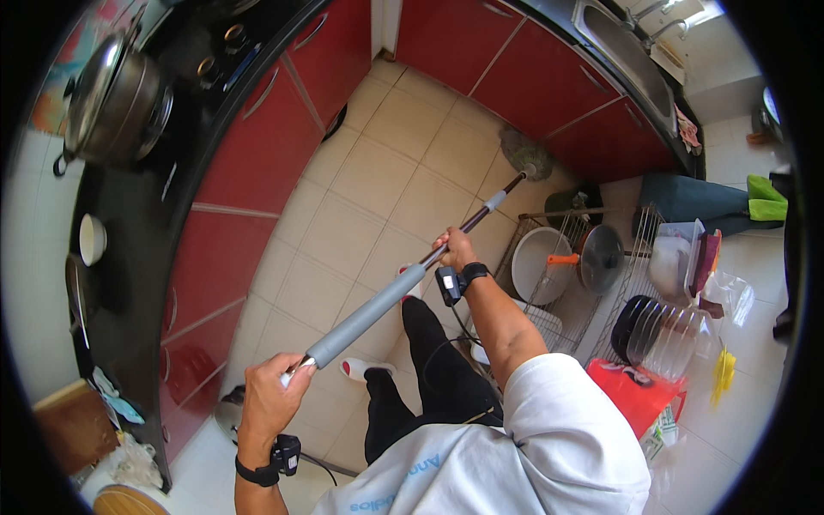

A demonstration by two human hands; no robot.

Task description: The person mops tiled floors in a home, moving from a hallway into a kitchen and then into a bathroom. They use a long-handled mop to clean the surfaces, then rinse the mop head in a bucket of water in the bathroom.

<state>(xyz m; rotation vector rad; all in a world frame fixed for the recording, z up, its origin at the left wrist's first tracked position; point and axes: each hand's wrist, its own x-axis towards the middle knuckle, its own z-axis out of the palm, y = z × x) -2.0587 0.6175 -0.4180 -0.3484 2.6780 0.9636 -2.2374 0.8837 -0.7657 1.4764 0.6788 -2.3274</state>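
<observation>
A long mop handle (370, 313) with a grey foam sleeve runs diagonally across the view. My left hand (277, 389) is closed around its near end, below the foam. Farther along, my right hand (456, 248) grips the dark metal part of the pole just past the sleeve. At the far end, the grey mop head (524, 153) rests on the beige floor tiles (380, 170), against the base of the red cabinets (579, 96). Both wrists wear a black strap with a small device.
A wire rack (524, 241) with a white basin (542, 265) and a lidded pan (600, 259) stands at the right. Red cabinets under a black counter (135, 212) line the left, with a large pot (119, 103) on the stove. A dark bin (573, 199) stands near the mop head.
</observation>
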